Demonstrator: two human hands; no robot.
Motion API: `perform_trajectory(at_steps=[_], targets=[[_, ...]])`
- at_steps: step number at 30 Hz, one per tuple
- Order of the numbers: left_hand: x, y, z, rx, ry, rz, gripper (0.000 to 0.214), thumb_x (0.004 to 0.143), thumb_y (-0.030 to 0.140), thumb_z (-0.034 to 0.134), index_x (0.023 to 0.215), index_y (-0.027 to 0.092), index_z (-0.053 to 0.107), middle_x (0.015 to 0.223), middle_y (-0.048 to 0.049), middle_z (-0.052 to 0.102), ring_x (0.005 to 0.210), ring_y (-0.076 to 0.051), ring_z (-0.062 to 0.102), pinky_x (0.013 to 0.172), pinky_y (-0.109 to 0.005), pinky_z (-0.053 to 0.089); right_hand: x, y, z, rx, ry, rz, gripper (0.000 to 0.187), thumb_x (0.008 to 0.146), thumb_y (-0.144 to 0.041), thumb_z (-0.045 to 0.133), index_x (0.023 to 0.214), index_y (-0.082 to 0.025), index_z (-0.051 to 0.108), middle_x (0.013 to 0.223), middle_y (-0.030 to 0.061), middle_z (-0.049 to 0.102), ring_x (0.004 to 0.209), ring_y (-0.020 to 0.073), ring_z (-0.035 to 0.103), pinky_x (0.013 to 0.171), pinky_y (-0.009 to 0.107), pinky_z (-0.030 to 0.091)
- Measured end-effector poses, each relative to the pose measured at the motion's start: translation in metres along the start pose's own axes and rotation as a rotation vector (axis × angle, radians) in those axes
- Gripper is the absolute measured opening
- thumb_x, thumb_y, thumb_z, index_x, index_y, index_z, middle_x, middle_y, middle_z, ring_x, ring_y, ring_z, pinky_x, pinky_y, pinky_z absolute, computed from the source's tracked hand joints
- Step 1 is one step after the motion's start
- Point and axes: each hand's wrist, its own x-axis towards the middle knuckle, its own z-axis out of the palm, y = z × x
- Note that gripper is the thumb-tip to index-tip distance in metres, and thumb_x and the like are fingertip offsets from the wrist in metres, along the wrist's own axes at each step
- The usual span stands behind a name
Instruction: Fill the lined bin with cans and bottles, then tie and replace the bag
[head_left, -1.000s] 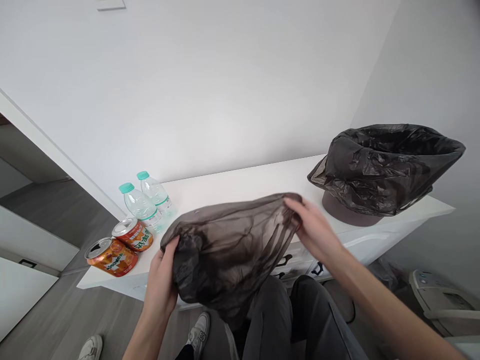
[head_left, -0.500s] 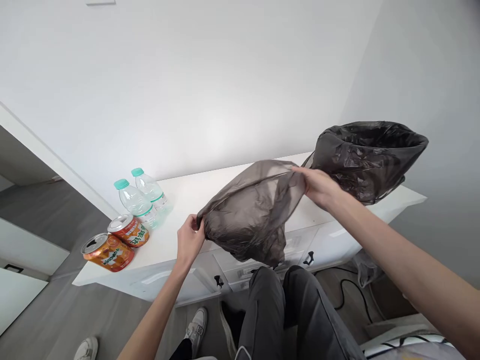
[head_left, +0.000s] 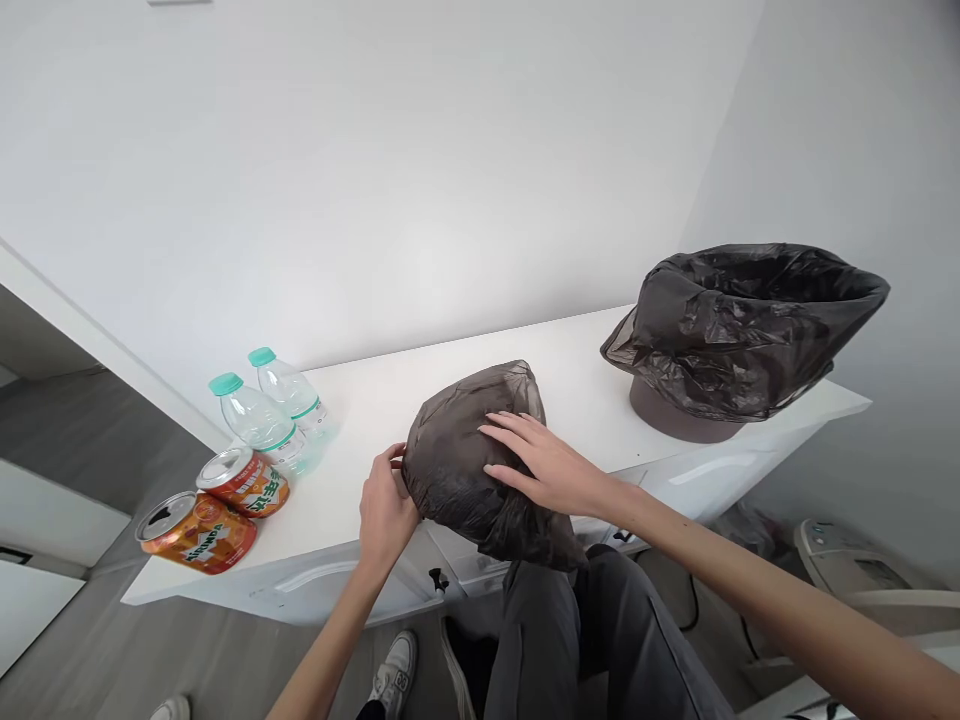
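Note:
A dark translucent plastic garbage bag (head_left: 457, 450) lies bunched over the front edge of the white cabinet top (head_left: 375, 390), its lower part hanging towards my knees. My left hand (head_left: 386, 505) is closed on the bag's left edge, with some fingers hidden behind it. Spread flat across the bag's upper side, my right hand (head_left: 551, 465) touches it with its fingers apart. Farther right stands a brown trash bin (head_left: 667, 415) lined with another black garbage bag (head_left: 720, 350), whose mouth gapes open over the rim.
Two clear bottles with teal caps (head_left: 262, 420) and two orange soda cans (head_left: 199, 535) stand at the cabinet's left end. A wall rises behind. On the floor are another person's shoe (head_left: 395, 670) and, at right, a pale appliance (head_left: 851, 560).
The bag was stretched out between both hands; now it is lower and more compact. My right hand has let go of its far edge and come down flat on it.

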Motion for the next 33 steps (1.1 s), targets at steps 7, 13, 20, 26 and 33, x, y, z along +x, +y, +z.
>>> perform_trajectory(at_steps=[7,13,20,26,33], targets=[[-0.004,-0.01,0.004,-0.001,0.104,0.154,0.053,0.092,0.032,0.061,0.141,0.022,0.043,0.146,-0.0154,0.053,0.129,-0.03,0.059,0.101,-0.048,0.051,0.009,0.064,0.03,-0.064,-0.237,0.132,0.077,0.103,-0.072,0.031,0.165,-0.026,0.031,0.173,0.0068,0.023,0.161,0.0302,0.014,0.131,0.057,0.014],[-0.007,-0.007,-0.015,-0.038,-0.137,0.473,0.05,0.102,0.028,0.051,0.151,0.032,0.041,0.162,-0.0081,0.046,0.152,-0.026,0.039,0.119,-0.046,0.039,0.006,0.081,0.033,-0.098,-0.208,0.067,0.071,0.105,-0.067,0.03,0.164,-0.027,0.034,0.173,0.0035,0.025,0.161,0.0258,0.017,0.132,0.053,0.014],[-0.006,-0.003,-0.022,0.085,-0.371,0.511,0.059,0.094,0.052,0.067,0.147,0.031,0.051,0.155,-0.0051,0.056,0.148,-0.028,0.046,0.121,-0.048,0.036,0.0,0.098,0.018,-0.043,-0.175,0.061,0.063,0.108,-0.06,0.03,0.161,-0.028,0.039,0.169,0.003,0.035,0.158,0.0263,0.028,0.132,0.053,0.022],[-0.006,-0.005,-0.018,0.044,-0.386,0.523,0.059,0.083,0.046,0.079,0.138,0.033,0.06,0.149,-0.0031,0.062,0.143,-0.028,0.052,0.12,-0.048,0.04,-0.019,0.066,0.007,0.04,-0.073,0.151,0.063,0.109,-0.055,0.031,0.166,-0.031,0.023,0.171,0.003,0.032,0.159,0.0255,0.026,0.13,0.052,0.026],[-0.004,-0.01,-0.012,-0.187,-0.354,0.346,0.023,0.092,0.038,0.066,0.112,0.03,0.074,0.13,-0.0037,0.074,0.133,-0.027,0.06,0.118,-0.049,0.041,-0.046,-0.003,0.001,-0.118,-0.202,-0.104,0.102,0.093,-0.057,0.066,0.169,-0.032,0.002,0.175,0.0049,0.016,0.161,0.0329,0.013,0.131,0.06,0.016]])
